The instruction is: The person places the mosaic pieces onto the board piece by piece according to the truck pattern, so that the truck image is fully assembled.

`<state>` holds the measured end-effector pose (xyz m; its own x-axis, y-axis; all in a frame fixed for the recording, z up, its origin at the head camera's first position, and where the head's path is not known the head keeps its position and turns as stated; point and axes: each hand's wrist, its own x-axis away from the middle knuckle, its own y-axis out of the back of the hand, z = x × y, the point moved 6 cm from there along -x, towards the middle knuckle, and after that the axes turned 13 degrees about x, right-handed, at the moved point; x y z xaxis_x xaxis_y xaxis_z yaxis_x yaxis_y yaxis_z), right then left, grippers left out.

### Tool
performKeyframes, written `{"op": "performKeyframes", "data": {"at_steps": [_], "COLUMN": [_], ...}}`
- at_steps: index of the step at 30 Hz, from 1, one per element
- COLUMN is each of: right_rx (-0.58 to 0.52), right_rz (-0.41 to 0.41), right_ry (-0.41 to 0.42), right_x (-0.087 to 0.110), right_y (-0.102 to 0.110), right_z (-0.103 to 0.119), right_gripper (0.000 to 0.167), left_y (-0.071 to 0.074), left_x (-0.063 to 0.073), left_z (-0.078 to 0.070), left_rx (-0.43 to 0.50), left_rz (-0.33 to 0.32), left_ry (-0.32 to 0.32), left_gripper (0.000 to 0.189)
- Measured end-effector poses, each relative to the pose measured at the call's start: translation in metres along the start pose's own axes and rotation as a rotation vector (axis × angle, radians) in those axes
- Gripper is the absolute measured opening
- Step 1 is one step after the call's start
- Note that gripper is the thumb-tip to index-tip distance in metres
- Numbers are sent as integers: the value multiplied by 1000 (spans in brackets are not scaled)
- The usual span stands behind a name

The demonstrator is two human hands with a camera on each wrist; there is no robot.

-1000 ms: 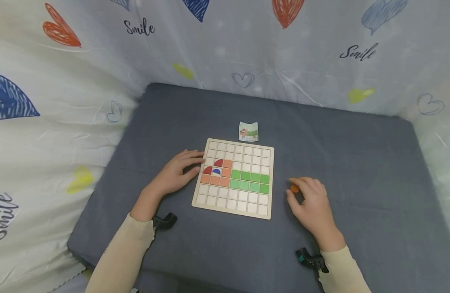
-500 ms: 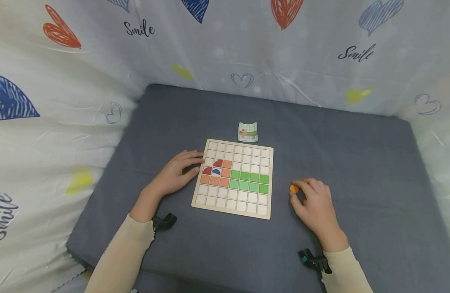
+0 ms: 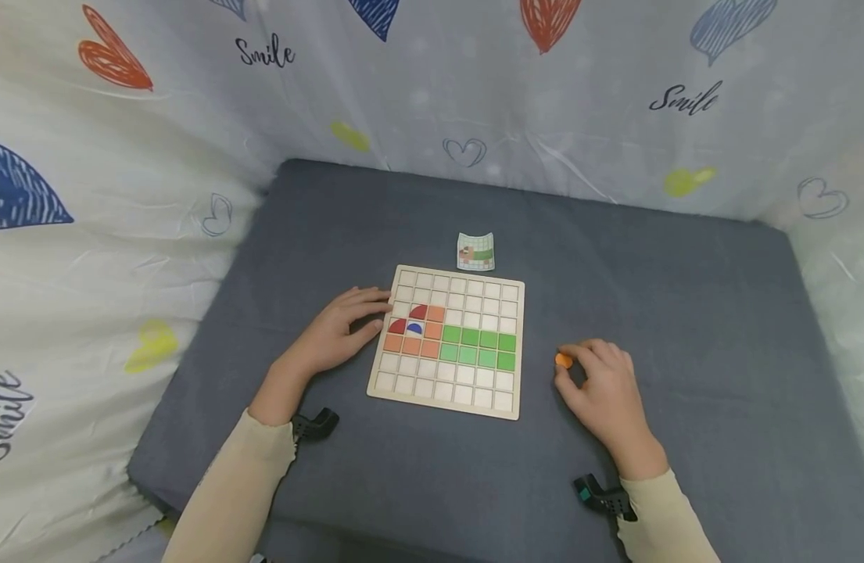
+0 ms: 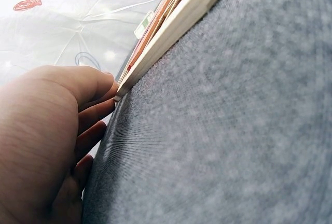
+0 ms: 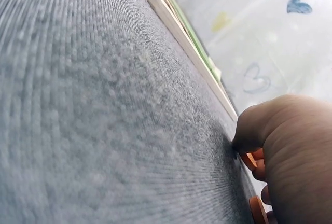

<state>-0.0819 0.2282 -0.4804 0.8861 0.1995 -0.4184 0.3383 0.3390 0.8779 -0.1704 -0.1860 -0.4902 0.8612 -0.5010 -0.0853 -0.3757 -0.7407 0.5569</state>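
Observation:
A square wooden grid board (image 3: pixel 444 342) lies on the grey cloth, filled partly with green, salmon, red and blue-and-white tiles. My left hand (image 3: pixel 338 330) rests at its left edge, fingers fairly straight; in the left wrist view the thumb (image 4: pixel 98 82) meets the board's side. To the right of the board, my right hand (image 3: pixel 604 391) pinches a small orange piece (image 3: pixel 563 360) between thumb and forefinger, low over the cloth. In the right wrist view a second orange piece (image 5: pixel 257 209) shows by the other fingers; the hand hides it from the head view.
A small picture card (image 3: pixel 476 252) with a coloured grid lies just beyond the board's far edge. Grey cloth (image 3: pixel 685 313) covers the table. A white curtain (image 3: pixel 579 117) printed with hearts hangs behind it and along both sides.
The right hand has shifted slightly right over the second, its fingertips staying at the orange piece. Another orange piece that peeked out under the hand is now hidden. The left hand stays still.

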Motion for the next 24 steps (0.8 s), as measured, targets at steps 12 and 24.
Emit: {"op": "performKeyframes", "data": {"at_steps": [12,24], "right_rx": [-16,-90], "right_rz": [2,-18], "right_ry": [39,181], "right_x": [-7,-21], "right_y": [1,-2], "right_z": [9,34], "right_gripper": [24,22], "left_y": [0,0], "left_x": [-1,-1], "left_z": [-3,-1], "left_rx": [0,5], "left_rz": [-4,-4], "left_ry": [-12,-15], "left_gripper": [39,39]}}
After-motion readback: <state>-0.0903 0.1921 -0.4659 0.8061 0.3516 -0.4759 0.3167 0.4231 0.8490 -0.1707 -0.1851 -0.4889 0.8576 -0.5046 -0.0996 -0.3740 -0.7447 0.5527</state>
